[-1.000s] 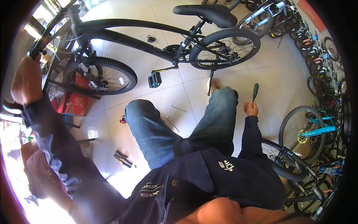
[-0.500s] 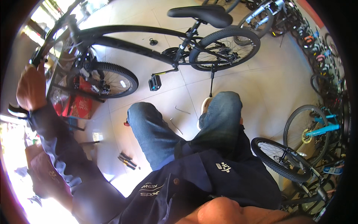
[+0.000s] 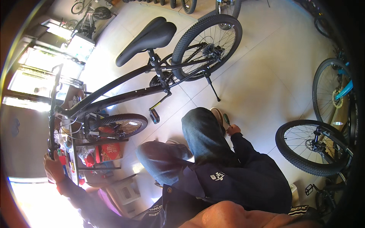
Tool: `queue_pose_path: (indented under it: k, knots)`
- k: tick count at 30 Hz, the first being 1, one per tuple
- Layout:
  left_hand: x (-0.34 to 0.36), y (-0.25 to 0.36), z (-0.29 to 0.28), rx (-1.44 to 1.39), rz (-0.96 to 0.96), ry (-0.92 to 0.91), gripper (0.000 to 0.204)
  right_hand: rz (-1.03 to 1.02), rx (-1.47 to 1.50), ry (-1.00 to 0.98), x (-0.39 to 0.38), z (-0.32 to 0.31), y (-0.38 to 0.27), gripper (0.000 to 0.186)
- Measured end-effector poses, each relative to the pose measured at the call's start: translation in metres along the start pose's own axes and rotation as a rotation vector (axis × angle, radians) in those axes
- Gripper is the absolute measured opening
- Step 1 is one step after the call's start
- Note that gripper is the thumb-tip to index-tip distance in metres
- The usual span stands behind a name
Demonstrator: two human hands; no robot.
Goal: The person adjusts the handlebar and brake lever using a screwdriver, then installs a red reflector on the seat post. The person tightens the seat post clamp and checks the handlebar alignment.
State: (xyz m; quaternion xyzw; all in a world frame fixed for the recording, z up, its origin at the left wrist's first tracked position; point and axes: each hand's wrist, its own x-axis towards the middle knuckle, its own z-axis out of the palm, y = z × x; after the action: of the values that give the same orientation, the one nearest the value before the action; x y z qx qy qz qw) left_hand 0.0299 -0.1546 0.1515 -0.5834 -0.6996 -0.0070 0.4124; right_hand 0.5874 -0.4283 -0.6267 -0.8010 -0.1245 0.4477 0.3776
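The left hand [image 3: 53,167] is raised far out at about 8 o'clock in the head view, its grip wrapped around the end of the handlebar [image 3: 51,125] of the black bicycle [image 3: 125,85]. The bar runs as a long dark line from the hand up toward 11 o'clock, so its long axis lies nearly along the left rim of the picture, and the bike's frame stretches away from it toward 1 o'clock, past the saddle [image 3: 146,40] to the rear wheel [image 3: 207,45]. The front wheel [image 3: 116,127] sits low, just beside the person's bent knees.

The right hand [image 3: 232,130] rests low beside the right knee, at about 3 o'clock from the knee, its grip curled shut on a green-handled tool [image 3: 226,119] whose shaft points up toward 12 o'clock, toward the foot of the kickstand [image 3: 212,86]. How tightly the fingers press cannot be told at this size.

The right hand is the nearer one to the pedal [image 3: 154,116] and crank, which lie at about 9 o'clock from it, with the right knee between; the left hand stays well apart from them on the bar. The floor tiles [image 3: 266,68] around the stand carry nothing else in reach.
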Motion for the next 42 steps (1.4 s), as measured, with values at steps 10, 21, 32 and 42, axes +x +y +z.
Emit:
queue_pose_path:
  k: [10,21,32,42]
  knots:
    - [-0.063,0.081,0.003,-0.349,0.354,0.475,0.035,0.013,0.019,0.165,0.041,0.027,0.061,0.033]
    - [-0.195,0.237,0.078,-1.955,-0.446,-0.119,0.032,-0.367,-0.198,0.092,0.03,-0.008,-0.06,0.034]
    - [-0.225,0.298,0.126,-2.707,-0.879,-0.701,0.042,-0.599,-0.592,-0.408,0.129,0.036,-0.183,0.036]
    - [-0.225,0.285,0.129,-2.675,-0.84,-0.679,0.045,-0.271,-0.632,-0.484,0.099,0.13,-0.163,0.029]
